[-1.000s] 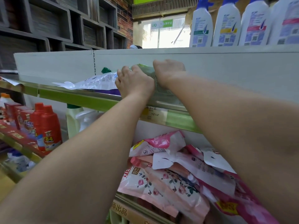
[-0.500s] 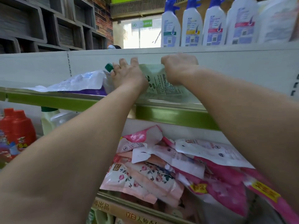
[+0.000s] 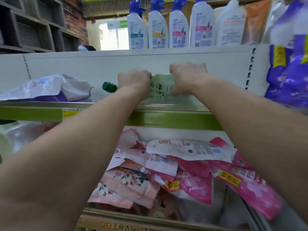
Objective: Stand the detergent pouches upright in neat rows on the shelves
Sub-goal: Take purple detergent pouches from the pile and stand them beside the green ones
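I see both hands curled round a soft, crinkled pale-green pouch [image 3: 160,88] on the upper shelf [image 3: 175,117] — the left hand [image 3: 134,80] grips its left edge beside the hard green screw cap [image 3: 109,86], the right hand [image 3: 187,77] its right edge. A glossy white-and-purple pouch [image 3: 50,88] lies flat just left on the same shelf. The lower shelf [image 3: 133,215] holds a loose heap of slick pink floral pouches [image 3: 166,172] — all lying down, overlapping.

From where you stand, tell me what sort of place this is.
Most likely a shop's cleaning-goods aisle: a row of spray bottles on top, green price-label strips along the shelf edge, and pink detergent pouches piled on the lower shelf.
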`<state>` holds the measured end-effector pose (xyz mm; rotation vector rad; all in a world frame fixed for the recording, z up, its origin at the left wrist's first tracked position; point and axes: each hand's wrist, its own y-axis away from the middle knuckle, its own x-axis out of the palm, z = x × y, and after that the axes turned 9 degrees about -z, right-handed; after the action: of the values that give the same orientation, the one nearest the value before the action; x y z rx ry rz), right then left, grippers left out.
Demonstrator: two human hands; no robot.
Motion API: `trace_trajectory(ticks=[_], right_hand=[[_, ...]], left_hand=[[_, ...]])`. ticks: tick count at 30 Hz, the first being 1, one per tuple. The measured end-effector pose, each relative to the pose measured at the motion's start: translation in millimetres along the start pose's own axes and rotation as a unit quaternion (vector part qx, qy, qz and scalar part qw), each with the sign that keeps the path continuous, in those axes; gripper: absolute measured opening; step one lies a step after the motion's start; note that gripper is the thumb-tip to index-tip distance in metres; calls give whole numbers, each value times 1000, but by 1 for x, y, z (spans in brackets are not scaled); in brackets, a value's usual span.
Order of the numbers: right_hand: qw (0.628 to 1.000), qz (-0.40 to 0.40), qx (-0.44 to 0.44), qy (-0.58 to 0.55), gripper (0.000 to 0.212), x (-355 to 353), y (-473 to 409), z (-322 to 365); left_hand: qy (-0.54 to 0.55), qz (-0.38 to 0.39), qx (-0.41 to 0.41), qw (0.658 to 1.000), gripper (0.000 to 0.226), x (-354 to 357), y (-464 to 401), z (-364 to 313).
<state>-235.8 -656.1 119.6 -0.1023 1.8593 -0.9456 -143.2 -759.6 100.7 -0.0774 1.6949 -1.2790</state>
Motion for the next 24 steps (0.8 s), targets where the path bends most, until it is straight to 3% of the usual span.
trace_trajectory(ticks=[2, 4, 10, 15, 20, 24], right_hand=[[1000, -14, -19, -14, 68, 3, -1, -1], [998, -49, -34, -37, 70, 6, -2, -2], [994, -92, 18, -57, 24, 7, -9, -4], [994, -94, 45, -33, 28, 8, -8, 0], [989, -80, 108, -56, 26, 7, -7, -5], [987, -78, 129, -52, 20, 2, -1, -11]], left_hand=[[7, -17, -7, 1000, 12, -5, 0, -13], [17, -30, -4, 999, 11, -8, 1, -23], [92, -82, -7, 992, 31, -9, 3, -34], [163, -159, 13, 973, 34, -13, 11, -50], [186, -153, -23, 970, 19, -18, 21, -48], [152, -113, -27, 981, 37, -19, 23, -47]])
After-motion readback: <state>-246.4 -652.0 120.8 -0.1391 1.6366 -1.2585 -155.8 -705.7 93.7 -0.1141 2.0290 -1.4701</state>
